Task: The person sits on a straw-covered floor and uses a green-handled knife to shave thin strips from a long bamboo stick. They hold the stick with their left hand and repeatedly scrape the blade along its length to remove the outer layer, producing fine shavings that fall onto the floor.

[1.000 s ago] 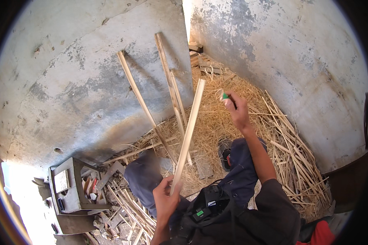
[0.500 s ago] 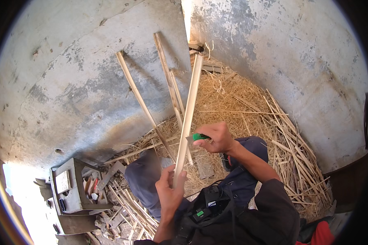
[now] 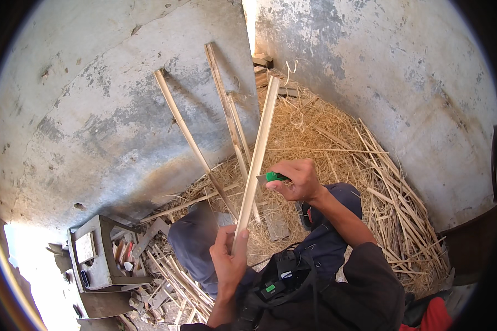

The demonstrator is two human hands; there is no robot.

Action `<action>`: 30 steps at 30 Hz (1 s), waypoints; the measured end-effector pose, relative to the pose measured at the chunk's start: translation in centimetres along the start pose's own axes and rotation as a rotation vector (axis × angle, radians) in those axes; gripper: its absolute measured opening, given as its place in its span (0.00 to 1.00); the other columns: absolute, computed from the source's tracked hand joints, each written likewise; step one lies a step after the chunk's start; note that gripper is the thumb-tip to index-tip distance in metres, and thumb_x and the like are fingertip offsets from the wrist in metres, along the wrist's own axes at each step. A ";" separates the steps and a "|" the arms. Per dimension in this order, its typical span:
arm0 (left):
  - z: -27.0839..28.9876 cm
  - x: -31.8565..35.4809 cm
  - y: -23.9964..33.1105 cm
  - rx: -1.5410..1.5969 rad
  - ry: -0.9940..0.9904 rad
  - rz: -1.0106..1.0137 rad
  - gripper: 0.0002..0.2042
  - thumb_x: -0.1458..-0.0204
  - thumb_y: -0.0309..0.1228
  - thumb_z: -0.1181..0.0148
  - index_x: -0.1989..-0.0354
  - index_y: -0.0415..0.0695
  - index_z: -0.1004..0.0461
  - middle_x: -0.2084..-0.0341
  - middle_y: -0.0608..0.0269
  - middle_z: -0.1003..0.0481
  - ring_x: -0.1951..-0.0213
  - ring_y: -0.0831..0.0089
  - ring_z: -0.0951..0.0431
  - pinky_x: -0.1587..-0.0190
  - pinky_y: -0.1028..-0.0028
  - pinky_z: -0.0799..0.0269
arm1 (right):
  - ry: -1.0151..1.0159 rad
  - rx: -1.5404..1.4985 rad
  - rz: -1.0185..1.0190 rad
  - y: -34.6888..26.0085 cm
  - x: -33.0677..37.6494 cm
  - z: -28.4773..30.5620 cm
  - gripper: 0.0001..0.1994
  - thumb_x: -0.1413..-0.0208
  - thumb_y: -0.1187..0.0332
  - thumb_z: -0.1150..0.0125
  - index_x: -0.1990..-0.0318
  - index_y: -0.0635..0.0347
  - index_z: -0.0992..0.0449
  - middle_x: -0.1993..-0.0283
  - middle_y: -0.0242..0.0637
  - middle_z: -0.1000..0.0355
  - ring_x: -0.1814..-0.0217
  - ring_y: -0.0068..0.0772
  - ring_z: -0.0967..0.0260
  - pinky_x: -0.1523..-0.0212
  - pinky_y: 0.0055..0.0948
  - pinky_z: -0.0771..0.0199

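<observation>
The left hand (image 3: 229, 259) is closed round the lower end of a long pale bamboo strip (image 3: 258, 154), its fingers (image 3: 243, 238) wrapped on the strip's near end; the strip rises from that grip toward the corner where the two plastered walls (image 3: 94, 127) meet, its far end free above the heap of straw-like shavings (image 3: 337, 143) on the floor; the right hand (image 3: 298, 179) is shut on a green-handled knife (image 3: 275, 177) and sits just beside the strip at about its middle, the blade at or very near the strip's edge, though contact is too fine to tell; the strip looks light, thin and stiff along its length yet springy, likely to flex and whip at the unsupported end, and its split edges may be sharp; a hold low down, as here, seems sound, with a second support near the cut; other split lengths (image 3: 185, 127) lean against the left wall.
</observation>
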State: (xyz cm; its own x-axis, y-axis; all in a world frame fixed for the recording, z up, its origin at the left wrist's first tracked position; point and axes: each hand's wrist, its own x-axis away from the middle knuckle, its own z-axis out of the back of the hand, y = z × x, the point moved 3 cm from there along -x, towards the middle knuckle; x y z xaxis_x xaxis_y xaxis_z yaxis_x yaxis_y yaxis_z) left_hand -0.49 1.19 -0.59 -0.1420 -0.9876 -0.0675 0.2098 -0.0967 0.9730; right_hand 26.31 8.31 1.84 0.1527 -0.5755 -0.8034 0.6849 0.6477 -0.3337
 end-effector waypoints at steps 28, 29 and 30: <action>1.4 4.6 -2.1 0.160 -0.177 0.194 0.06 0.29 0.28 0.36 0.53 0.38 0.23 0.74 0.75 0.24 0.71 0.90 0.33 0.70 0.81 0.40 | 0.186 0.103 -0.405 7.0 -0.6 4.6 0.17 0.30 0.53 0.32 0.58 0.61 0.14 0.79 0.36 0.29 0.79 0.29 0.35 0.74 0.34 0.36; 1.4 4.5 -2.3 0.195 -0.189 0.216 0.06 0.29 0.28 0.36 0.52 0.38 0.24 0.73 0.76 0.25 0.71 0.90 0.33 0.70 0.81 0.40 | 0.181 0.075 -0.421 6.8 -0.7 4.3 0.17 0.30 0.54 0.32 0.58 0.61 0.14 0.79 0.36 0.29 0.79 0.28 0.35 0.74 0.34 0.36; 1.4 4.4 -2.5 0.229 -0.202 0.237 0.06 0.28 0.28 0.37 0.51 0.38 0.24 0.73 0.76 0.25 0.70 0.90 0.33 0.70 0.81 0.39 | 0.176 0.048 -0.437 6.7 -0.8 4.2 0.17 0.30 0.54 0.32 0.57 0.62 0.15 0.79 0.37 0.30 0.78 0.28 0.35 0.74 0.34 0.36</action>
State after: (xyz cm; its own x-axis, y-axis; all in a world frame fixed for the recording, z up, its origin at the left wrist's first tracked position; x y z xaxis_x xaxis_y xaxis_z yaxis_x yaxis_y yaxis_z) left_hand -3.03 -2.78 -3.05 -0.3077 -0.9327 0.1881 0.0415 0.1843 0.9820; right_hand 33.79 11.03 2.31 -0.2771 -0.6928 -0.6657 0.6910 0.3377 -0.6391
